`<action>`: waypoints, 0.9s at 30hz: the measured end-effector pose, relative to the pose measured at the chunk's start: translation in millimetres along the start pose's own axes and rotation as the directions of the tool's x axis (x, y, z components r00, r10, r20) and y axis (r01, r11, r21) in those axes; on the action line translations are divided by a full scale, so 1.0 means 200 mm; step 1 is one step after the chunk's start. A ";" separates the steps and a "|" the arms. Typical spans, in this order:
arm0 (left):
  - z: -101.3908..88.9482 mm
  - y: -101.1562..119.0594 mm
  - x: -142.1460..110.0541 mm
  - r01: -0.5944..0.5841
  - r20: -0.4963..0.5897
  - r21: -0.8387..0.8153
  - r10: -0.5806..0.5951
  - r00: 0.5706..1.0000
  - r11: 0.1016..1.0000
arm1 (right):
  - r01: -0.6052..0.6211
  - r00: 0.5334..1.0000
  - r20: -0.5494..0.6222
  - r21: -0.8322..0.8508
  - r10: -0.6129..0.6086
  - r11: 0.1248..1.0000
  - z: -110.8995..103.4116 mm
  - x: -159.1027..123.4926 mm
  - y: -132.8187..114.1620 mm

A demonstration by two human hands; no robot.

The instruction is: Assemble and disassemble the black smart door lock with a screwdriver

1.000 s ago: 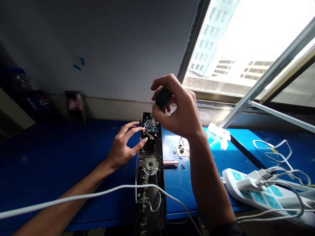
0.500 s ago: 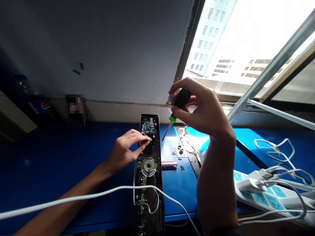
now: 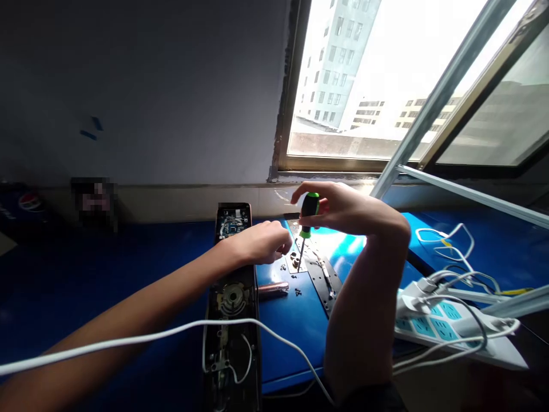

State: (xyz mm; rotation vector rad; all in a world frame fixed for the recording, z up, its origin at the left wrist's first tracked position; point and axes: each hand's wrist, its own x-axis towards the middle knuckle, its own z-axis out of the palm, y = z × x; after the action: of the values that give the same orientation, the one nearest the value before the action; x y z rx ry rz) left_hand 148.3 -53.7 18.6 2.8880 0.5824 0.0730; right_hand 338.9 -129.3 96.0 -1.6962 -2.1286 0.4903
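Observation:
My right hand [image 3: 338,209] grips a black and green screwdriver [image 3: 309,213], its shaft slanting down to a small light metal plate [image 3: 293,269] with brass-coloured round parts. Just left of that plate, my left hand [image 3: 270,241] is closed, fingertips curled under; whatever they pinch is hidden. Beneath my left forearm lies a long, opened black device housing [image 3: 256,343]. A circuit board [image 3: 233,224] shows at its far end, and a round metal mechanism [image 3: 234,296] sits nearer its middle. Several small dark screws [image 3: 298,292] lie on the blue table near the plate.
A shiny copper-coloured cylinder [image 3: 274,288] lies against the housing's right side. Further right are a dark perforated panel [image 3: 328,283] and a white power strip [image 3: 446,326] with plugs. A white cable [image 3: 189,326] crosses in front. Metal bars [image 3: 446,91] stand before the window.
My left hand has left the inside of the housing and moved right, toward the metal plate, with fingers closed. The screwdriver has moved from the circuit board to the plate. The view has turned right.

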 end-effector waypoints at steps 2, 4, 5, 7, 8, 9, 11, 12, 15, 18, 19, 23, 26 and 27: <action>0.02 0.00 0.07 0.034 0.103 0.046 -0.039 0.994 0.998 | -0.010 1.000 0.008 -0.009 0.010 1.000 -0.01 0.00 0.00; 0.04 -0.01 0.13 0.043 0.155 0.089 -0.056 0.986 0.995 | -0.011 1.000 0.008 -0.006 0.011 1.000 -0.01 0.00 0.01; 0.06 -0.01 0.15 0.039 0.171 0.099 -0.056 0.984 0.994 | -0.010 1.000 0.009 -0.004 0.010 1.000 -0.01 0.00 0.01; 0.10 -0.03 0.20 0.028 0.193 0.106 -0.048 0.980 0.994 | -0.007 1.000 0.006 -0.001 0.007 1.000 -0.01 0.00 0.03; 0.12 -0.04 0.21 0.024 0.204 0.109 -0.046 0.978 0.994 | -0.005 1.000 0.005 0.000 0.005 1.000 -0.01 0.00 0.03; 0.14 -0.05 0.23 0.022 0.214 0.113 -0.046 0.976 0.993 | -0.004 1.000 0.003 0.002 0.004 1.000 -0.01 0.00 0.04; 0.17 -0.05 0.25 0.020 0.232 0.118 -0.047 0.972 0.993 | -0.005 1.000 0.001 0.011 0.005 1.000 -0.01 0.00 0.05; 0.18 -0.05 0.26 0.019 0.240 0.119 -0.047 0.970 0.993 | -0.007 1.000 0.002 0.020 0.007 1.000 -0.02 0.00 0.06; 0.18 -0.04 0.26 0.026 0.249 0.127 -0.057 0.967 0.992 | -0.010 1.000 0.000 0.041 0.010 0.999 -0.02 -0.01 0.07; 0.16 -0.02 0.25 0.033 0.253 0.144 -0.069 0.965 0.989 | 0.002 1.000 -0.007 0.049 -0.001 0.999 -0.01 -0.01 0.07; 0.15 -0.02 0.25 0.036 0.255 0.151 -0.074 0.964 0.988 | 0.007 1.000 -0.007 0.053 -0.007 0.999 -0.01 -0.01 0.07; 0.13 0.00 0.23 0.059 0.246 0.185 -0.104 0.964 0.981 | 0.005 1.000 -0.003 0.058 -0.005 0.998 -0.02 -0.01 0.07; 0.12 0.01 0.18 0.078 0.199 0.214 -0.121 0.973 0.974 | 0.003 1.000 -0.003 0.043 -0.003 0.999 -0.02 -0.01 0.06; 0.11 0.01 0.15 0.078 0.163 0.224 -0.116 0.980 0.972 | 0.011 1.000 -0.004 0.037 -0.011 0.999 -0.02 -0.01 0.06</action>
State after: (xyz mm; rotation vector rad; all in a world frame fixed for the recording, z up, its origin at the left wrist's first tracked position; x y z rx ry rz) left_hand 179.2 -47.6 -3.1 3.0236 0.7391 -0.2738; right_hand 351.8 -129.1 93.6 -1.6634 -2.1121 0.5193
